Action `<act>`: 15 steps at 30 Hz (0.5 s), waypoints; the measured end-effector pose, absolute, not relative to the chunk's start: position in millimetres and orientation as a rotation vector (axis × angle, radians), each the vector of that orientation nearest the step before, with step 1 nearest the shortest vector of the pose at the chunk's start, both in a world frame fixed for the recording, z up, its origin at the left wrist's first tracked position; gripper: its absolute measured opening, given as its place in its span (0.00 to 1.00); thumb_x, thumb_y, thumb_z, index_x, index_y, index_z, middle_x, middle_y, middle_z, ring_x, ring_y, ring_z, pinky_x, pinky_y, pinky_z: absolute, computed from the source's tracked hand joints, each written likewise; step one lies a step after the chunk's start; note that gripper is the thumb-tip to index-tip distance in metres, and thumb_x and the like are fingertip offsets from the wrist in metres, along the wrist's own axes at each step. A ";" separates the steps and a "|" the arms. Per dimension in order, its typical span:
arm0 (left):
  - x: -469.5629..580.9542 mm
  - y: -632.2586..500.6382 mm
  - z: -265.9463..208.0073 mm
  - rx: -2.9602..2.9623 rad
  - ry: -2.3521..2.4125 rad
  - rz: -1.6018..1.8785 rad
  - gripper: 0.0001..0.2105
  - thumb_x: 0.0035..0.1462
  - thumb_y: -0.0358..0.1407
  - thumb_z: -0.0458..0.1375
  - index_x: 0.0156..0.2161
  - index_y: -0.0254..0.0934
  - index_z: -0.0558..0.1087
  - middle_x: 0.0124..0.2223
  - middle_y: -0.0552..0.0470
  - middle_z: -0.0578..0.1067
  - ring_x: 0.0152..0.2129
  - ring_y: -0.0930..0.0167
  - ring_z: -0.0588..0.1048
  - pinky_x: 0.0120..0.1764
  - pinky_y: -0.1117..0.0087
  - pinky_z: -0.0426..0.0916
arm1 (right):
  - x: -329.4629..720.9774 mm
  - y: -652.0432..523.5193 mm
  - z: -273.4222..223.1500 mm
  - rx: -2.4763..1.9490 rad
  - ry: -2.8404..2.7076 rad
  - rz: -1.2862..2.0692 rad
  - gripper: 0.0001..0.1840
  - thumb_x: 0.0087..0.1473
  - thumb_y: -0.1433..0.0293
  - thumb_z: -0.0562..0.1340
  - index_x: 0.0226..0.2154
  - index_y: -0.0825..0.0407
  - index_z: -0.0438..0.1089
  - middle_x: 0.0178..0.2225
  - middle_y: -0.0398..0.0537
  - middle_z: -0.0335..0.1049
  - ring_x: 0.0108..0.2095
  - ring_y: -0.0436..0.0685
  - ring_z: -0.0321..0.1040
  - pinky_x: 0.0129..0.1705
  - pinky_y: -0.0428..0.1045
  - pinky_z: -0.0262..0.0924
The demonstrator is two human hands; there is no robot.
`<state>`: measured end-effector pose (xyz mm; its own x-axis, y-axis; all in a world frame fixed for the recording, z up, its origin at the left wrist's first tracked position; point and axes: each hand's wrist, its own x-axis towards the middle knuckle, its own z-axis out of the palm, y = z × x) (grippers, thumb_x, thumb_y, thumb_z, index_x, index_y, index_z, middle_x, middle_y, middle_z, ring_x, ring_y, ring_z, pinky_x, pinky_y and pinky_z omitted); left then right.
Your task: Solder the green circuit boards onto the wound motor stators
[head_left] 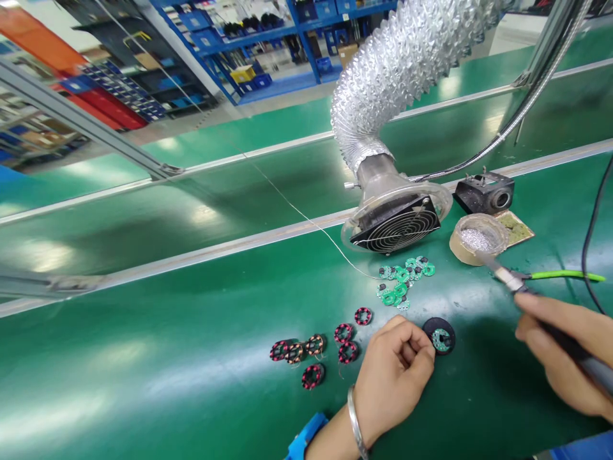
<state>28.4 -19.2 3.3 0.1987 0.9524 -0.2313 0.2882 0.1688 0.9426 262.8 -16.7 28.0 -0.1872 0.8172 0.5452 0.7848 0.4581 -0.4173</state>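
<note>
We are working at a green counter (201, 383), with the right hand (567, 348) clamped on the dark handle of a soldering iron (508, 278). The iron is pointing up and to the left, its tip overlapping the near rim of a round tan tub (457, 249) that is holding silvery shavings; we cannot tell whether tip and rim are touching. We are keeping the left hand (395, 377) at the left edge of a black disc (429, 327), thumb and forefinger drawn together; we cannot tell whether they are pinching anything. The disc is lying flat on the counter between the two hands and is carrying a small green ring-shaped board (440, 340). Beyond the left hand, a loose cluster of similar green boards (401, 276) is lying below the fan unit (400, 225), which is hanging from a silver flexible duct (378, 89). To the left of the left hand, seven ring-shaped coils (312, 377) are resting on the counter, some touching and others apart. A thin wire (313, 223) is running down from the upper left towards the boards. Behind the tub, a black iron stand (481, 195) is standing beside a yellowish pad (517, 228). A green-handled tool (567, 275) is lying just beyond the right hand.
</note>
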 end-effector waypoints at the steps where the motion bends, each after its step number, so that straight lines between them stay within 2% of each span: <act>1: 28.1 -19.4 3.2 1.354 1.304 0.762 0.05 0.51 0.27 0.55 0.25 0.34 0.70 0.28 0.55 0.66 0.18 0.80 0.63 0.20 0.79 0.58 | 272.9 -14.4 24.2 -1.431 -1.901 -0.022 0.11 0.60 0.67 0.57 0.45 0.43 0.69 0.27 0.43 0.73 0.25 0.58 0.72 0.30 0.53 0.66; 2: 28.0 -19.4 3.2 1.365 1.297 0.772 0.05 0.51 0.27 0.55 0.26 0.34 0.70 0.28 0.55 0.66 0.18 0.80 0.63 0.20 0.79 0.58 | 284.1 -11.5 19.6 -1.544 -1.810 -0.129 0.11 0.60 0.66 0.58 0.46 0.43 0.69 0.28 0.43 0.73 0.27 0.60 0.74 0.32 0.55 0.68; 4: 28.2 -19.3 3.2 1.383 1.285 0.779 0.05 0.51 0.27 0.55 0.26 0.34 0.71 0.28 0.55 0.66 0.17 0.81 0.62 0.20 0.79 0.57 | 308.8 -4.1 8.4 -1.679 -1.963 -0.079 0.13 0.62 0.62 0.54 0.48 0.42 0.66 0.41 0.48 0.74 0.39 0.65 0.74 0.42 0.59 0.69; 6: 28.8 -19.1 3.2 1.385 1.279 0.780 0.04 0.50 0.27 0.56 0.27 0.34 0.72 0.28 0.55 0.66 0.17 0.81 0.61 0.20 0.79 0.56 | 333.9 3.6 -3.8 -1.657 -2.163 -0.082 0.28 0.57 0.51 0.55 0.54 0.48 0.59 0.55 0.58 0.65 0.52 0.74 0.67 0.53 0.65 0.63; 7: 29.2 -19.0 3.2 1.382 1.278 0.778 0.04 0.50 0.27 0.56 0.27 0.33 0.72 0.28 0.56 0.66 0.17 0.81 0.61 0.20 0.79 0.56 | 345.2 7.0 -9.6 -1.627 -2.303 -0.066 0.34 0.55 0.47 0.55 0.55 0.52 0.57 0.57 0.63 0.61 0.56 0.77 0.61 0.57 0.69 0.58; 8: 29.6 -19.0 3.0 1.378 1.280 0.777 0.03 0.50 0.27 0.57 0.28 0.33 0.72 0.28 0.56 0.66 0.17 0.82 0.61 0.20 0.79 0.56 | 354.9 9.7 -14.7 -1.600 -2.343 -0.108 0.37 0.54 0.45 0.55 0.55 0.54 0.57 0.57 0.65 0.61 0.56 0.79 0.61 0.58 0.70 0.56; 9: 30.0 -18.9 2.7 1.375 1.284 0.775 0.03 0.50 0.27 0.57 0.28 0.33 0.73 0.28 0.56 0.66 0.17 0.81 0.61 0.20 0.79 0.56 | 362.6 11.7 -18.8 -1.588 -2.387 -0.107 0.36 0.55 0.46 0.54 0.54 0.55 0.58 0.57 0.65 0.61 0.55 0.78 0.61 0.57 0.70 0.57; 12: 30.9 -18.3 1.4 1.369 1.300 0.766 0.03 0.50 0.28 0.57 0.27 0.34 0.73 0.27 0.56 0.66 0.17 0.81 0.62 0.20 0.79 0.57 | 369.9 12.5 -22.6 -1.586 -2.454 -0.160 0.24 0.60 0.53 0.50 0.48 0.53 0.64 0.43 0.62 0.71 0.42 0.75 0.69 0.43 0.69 0.63; 15: 31.0 -17.6 0.7 1.356 1.306 0.754 0.04 0.51 0.28 0.57 0.27 0.34 0.73 0.27 0.56 0.67 0.16 0.81 0.62 0.19 0.79 0.57 | 352.5 2.7 -14.4 -1.512 -2.409 -0.117 0.18 0.62 0.60 0.49 0.45 0.52 0.66 0.31 0.55 0.69 0.30 0.67 0.68 0.33 0.62 0.65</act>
<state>31.0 -17.6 0.7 0.2029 0.9544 -0.2191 0.2872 0.1559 0.9451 352.5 2.7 -14.4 -0.4045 0.8676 0.2891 0.8916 0.4445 -0.0867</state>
